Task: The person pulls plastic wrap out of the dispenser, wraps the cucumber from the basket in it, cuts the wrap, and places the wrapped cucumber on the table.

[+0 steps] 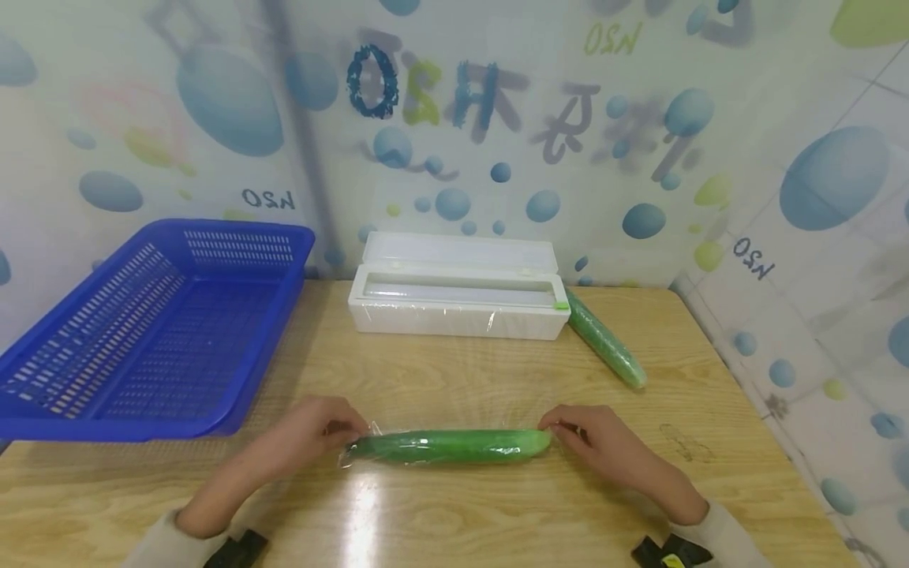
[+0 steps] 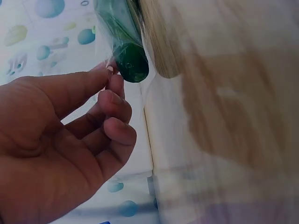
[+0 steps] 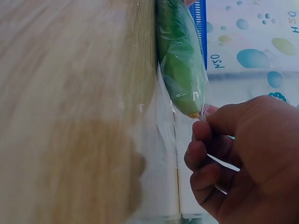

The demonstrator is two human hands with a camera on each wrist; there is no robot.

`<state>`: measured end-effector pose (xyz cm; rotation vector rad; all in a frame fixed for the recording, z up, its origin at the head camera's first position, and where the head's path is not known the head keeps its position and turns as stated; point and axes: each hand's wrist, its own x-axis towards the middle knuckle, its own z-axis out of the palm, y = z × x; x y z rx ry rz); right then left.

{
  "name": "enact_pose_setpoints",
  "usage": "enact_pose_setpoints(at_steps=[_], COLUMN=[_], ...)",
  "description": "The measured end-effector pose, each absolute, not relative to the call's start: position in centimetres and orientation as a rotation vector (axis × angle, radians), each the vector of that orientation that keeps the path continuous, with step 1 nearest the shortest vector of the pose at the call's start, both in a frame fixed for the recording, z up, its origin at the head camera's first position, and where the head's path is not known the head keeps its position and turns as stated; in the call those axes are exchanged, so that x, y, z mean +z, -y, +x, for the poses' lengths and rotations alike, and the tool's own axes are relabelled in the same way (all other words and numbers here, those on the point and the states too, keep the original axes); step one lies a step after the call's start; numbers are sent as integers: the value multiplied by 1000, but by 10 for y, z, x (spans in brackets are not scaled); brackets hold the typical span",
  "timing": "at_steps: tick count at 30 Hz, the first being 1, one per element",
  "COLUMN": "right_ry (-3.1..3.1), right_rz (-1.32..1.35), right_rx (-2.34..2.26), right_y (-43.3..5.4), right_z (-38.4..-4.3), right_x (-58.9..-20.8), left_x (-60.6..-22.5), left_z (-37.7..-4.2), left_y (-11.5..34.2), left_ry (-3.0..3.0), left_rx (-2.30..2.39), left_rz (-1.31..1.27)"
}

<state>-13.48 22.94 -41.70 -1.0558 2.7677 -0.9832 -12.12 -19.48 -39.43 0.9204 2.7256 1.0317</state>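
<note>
Left hand (image 1: 316, 430) pinched clear film (image 1: 346, 457) at the dark end of the cucumber (image 1: 454, 446); right hand (image 1: 604, 443) pinched it at the pale end. Cucumber was between both grips, white box (image 1: 454, 319) beyond.

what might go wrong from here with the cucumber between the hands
The clear film might tear or slip, since the left hand and right hand each pinch it at one end of the near cucumber.

The wrap could end up uneven: at the dark end, loose crumpled film sticks out.

A careless bump might roll the far cucumber, lying unheld beside the white box.
</note>
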Motion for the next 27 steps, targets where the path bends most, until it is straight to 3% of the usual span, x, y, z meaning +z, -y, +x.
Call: enact_pose_setpoints(at_steps=[8, 18, 27], right_ry=[-2762, -2787, -2891], right_rz=[-1034, -1320, -1135], right_rx=[-977, -941, -927], right_y=[-224, -226, -223], right_z=[-137, -138, -135], right_x=[-421, -427, -425], left_x=[-396, -408, -412], left_z=[-127, -135, -140], left_y=[192, 199, 202], left_ry=[-2743, -2491, -2298], left_rx=[1005, 1286, 1421], left_rz=[945, 920, 821])
